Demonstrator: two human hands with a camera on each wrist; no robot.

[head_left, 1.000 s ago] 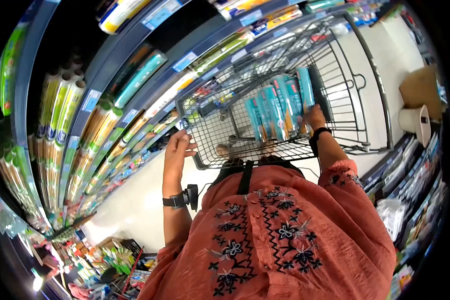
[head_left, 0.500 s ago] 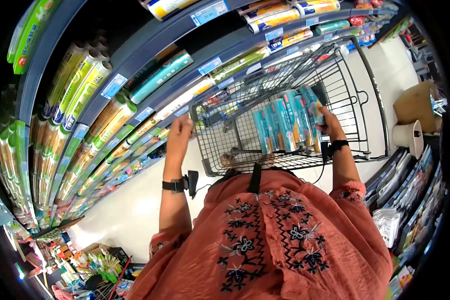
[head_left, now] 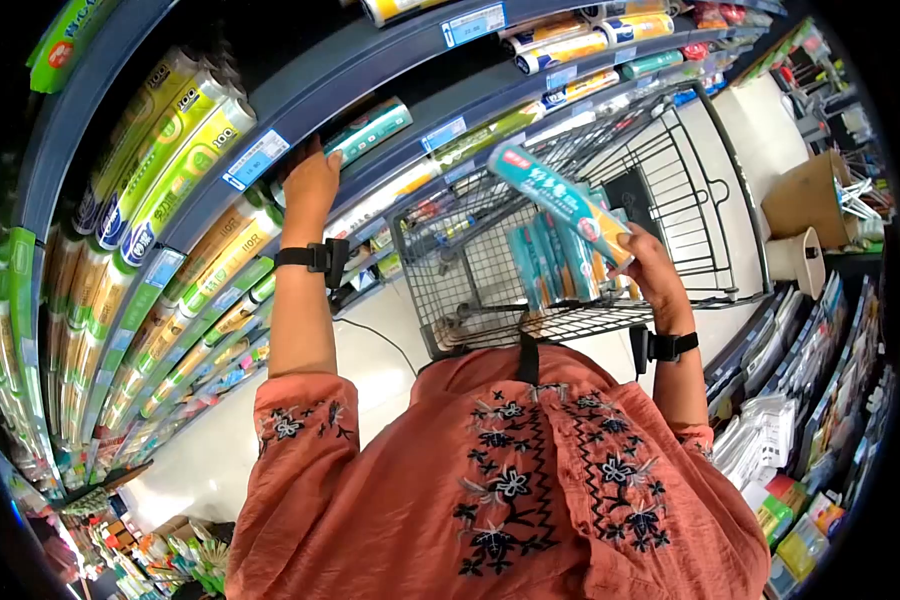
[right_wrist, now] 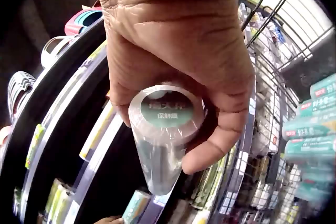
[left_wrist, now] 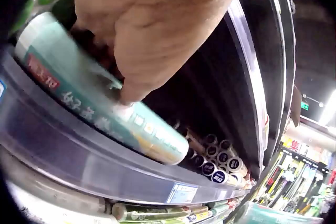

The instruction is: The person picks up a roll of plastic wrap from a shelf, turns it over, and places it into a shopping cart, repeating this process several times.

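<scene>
- The held roll [head_left: 552, 192] is wrapped in teal, marked with red and orange.
- The coral shirt [head_left: 410, 480] is embroidered florally in black and grey.

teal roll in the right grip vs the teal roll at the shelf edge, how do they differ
The held roll is up in the air in the right grip; the shelf roll lies along the shelf edge. In the head view, the held roll slants down rightward, the shelf roll down leftward, partly covered by the left grip. Both have teal wrapping with a red patch.
</scene>
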